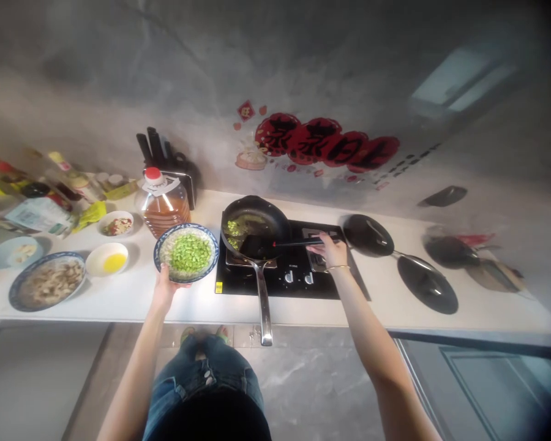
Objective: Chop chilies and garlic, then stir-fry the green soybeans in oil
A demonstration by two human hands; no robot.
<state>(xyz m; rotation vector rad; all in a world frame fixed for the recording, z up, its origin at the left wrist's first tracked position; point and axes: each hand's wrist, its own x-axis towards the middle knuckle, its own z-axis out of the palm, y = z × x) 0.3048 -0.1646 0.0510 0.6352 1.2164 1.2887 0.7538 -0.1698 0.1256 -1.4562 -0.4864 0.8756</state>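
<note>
My left hand grips the near edge of a blue-rimmed plate, which it holds up just left of the frying pan. Shelled green beans are heaped on this plate. My right hand is closed round the black handle of a spatula, whose dark head is down in the pan. The black frying pan sits on the left burner, its steel handle pointing toward me. A few green beans and a shiny layer of oil lie inside it.
On the left stand an oil jug, a knife block, a bowl of yellow liquid and a plate of sliced pale food. A black pan and a dark lid lie right of the black hob.
</note>
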